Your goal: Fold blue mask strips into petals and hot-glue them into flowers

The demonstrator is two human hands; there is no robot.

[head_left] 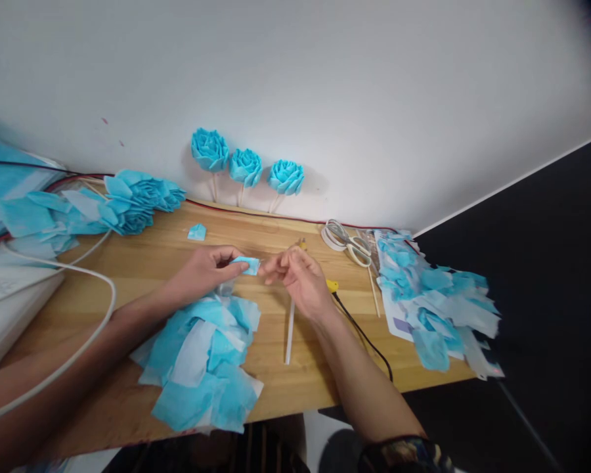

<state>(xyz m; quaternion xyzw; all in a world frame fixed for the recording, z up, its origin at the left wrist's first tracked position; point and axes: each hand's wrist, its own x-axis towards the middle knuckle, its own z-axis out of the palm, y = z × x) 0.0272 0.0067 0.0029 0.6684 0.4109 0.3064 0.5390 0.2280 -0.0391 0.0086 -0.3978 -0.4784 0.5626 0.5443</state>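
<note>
"While the left hand (214,264) pinches a small blue paper strip (249,265) near the centre of the frame, what is the right hand (303,279) doing?"

"Its fingers are bent close to the strip's right end; whether they grip anything there cannot be told. The two hands are near each other, thumb and fingers of the left closed on the strip."

"And around them?"

"Just below the left hand, lower left of centre, spreads a loose pile of blue and pale paper pieces (207,361). A single folded blue piece (197,232) lies above that hand on the wooden table (270,387)."

"Does something yellow show behind the right hand?"

"Yes, a glue gun (331,286), partly hidden, its black cord (364,336) running toward the lower right. A white stick (289,335) lies below the hand."

"Which things stand upright?"

"Three blue paper roses on thin stems, at upper centre: a left rose (210,150), a middle rose (246,168) and a right rose (286,177), all before the pale wall (325,79). More blue flowers (140,200) lie at the left."

"The right side?"

"Scissors (358,251) overlap a white tape roll (332,236); beyond them, another paper heap (436,305) reaches the table's edge."
</note>
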